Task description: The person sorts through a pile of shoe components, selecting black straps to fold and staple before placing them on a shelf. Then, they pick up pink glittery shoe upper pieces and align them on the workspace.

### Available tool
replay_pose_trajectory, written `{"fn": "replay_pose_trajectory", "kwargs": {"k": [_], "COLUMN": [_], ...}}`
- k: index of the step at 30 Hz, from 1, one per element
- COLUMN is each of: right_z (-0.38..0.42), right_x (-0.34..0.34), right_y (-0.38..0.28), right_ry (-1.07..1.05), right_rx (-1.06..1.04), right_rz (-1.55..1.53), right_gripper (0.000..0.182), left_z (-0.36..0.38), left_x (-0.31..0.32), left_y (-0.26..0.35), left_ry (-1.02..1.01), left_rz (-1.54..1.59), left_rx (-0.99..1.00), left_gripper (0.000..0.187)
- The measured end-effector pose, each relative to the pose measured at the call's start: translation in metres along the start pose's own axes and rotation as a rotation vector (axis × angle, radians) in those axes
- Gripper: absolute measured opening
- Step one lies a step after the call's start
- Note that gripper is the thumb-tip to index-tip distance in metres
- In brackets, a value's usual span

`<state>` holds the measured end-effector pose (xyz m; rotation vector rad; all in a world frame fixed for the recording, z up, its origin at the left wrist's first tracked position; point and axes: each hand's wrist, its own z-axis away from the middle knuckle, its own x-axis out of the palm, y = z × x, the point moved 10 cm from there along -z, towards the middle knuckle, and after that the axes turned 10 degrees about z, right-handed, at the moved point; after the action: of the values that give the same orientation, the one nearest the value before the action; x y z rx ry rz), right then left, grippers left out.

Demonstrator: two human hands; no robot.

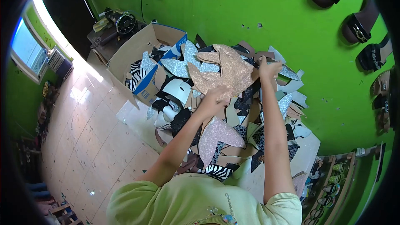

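Note:
A cut piece of peach-gold glitter material (237,68), with pointed, curved arms, lies spread on top of a heap of cut pieces. My left hand (220,95) is closed on its lower edge, fingers over the glitter surface. At the piece's right side, my right hand (270,70) has its fingers bent at the edge and seems to grip it, though part of the grip is hidden. Below my left hand lies a pink glitter piece (216,137). Silver glitter pieces (177,66) and a white piece (177,89) stick out to the left.
An open cardboard box (129,54) holding zebra-print scraps (135,75) stands left of the heap. Behind it is a machine with a black handwheel (126,23). Sandals (356,27) hang on the green wall, and more sit on a rack (333,187) at lower right. Tiled floor (91,141) lies left.

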<state>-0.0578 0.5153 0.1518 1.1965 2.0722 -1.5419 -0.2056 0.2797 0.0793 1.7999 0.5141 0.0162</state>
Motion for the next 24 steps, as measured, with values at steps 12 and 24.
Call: {"fn": "replay_pose_trajectory", "kwargs": {"k": [12, 24], "right_z": [0.147, 0.223], "right_x": [-0.037, -0.079], "right_y": [-0.036, 0.011], "right_ry": [-0.152, -0.209], "right_rx": [-0.467, -0.476], "right_rz": [-0.148, -0.228], "right_gripper": [0.04, 0.035], "left_z": [0.096, 0.098], "left_x": [-0.21, -0.147], "left_y": [-0.05, -0.001], "left_ry": [0.896, 0.597], "left_rz": [-0.468, -0.588], "left_rx": [-0.136, 0.126], "left_gripper": [0.041, 0.015]}}
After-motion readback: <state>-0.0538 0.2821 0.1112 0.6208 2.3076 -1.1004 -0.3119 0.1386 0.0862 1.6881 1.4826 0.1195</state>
